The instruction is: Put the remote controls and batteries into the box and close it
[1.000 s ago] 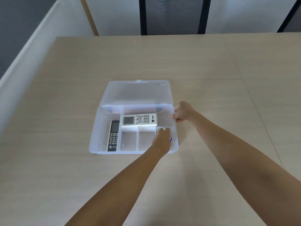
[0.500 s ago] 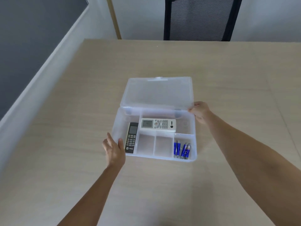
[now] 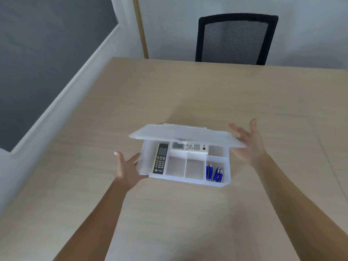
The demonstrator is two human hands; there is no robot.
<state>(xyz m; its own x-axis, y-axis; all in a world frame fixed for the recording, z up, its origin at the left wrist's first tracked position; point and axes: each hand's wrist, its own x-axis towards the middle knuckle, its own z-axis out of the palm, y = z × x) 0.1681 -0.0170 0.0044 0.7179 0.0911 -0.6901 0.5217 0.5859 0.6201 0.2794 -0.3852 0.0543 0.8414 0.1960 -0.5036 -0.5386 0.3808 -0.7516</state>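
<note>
On the pale wooden table (image 3: 188, 95), seen from the head camera, a translucent plastic box (image 3: 189, 180) sits a little in front of both hands. Its hinged lid (image 3: 186, 135) is half lowered, slanting over the rear of the box and blurred, so the front compartments lie uncovered.

Inside, a black remote control (image 3: 160, 158) lies lengthwise in the long left compartment. A white remote control (image 3: 190, 147) lies crosswise in the rear compartment, its far edge under the lid. Blue batteries (image 3: 214, 172) lie together in the front right compartment. The two small front compartments between the black remote and the batteries hold nothing.

The left hand (image 3: 127, 169) is at the box's near left corner, fingers spread and open, palm against or just beside the side wall; whether it presses the plastic cannot be told. The right hand (image 3: 248, 146) is by the right end of the lid, fingers splayed wide and gripping nothing; the lid's right corner overlaps the palm, and real contact cannot be told because of the blur.

Beyond the table's far edge stands a black mesh-backed chair (image 3: 235, 38) against a white wall (image 3: 169, 25). To the left, a dark grey panel (image 3: 37, 63) runs alongside the table.
</note>
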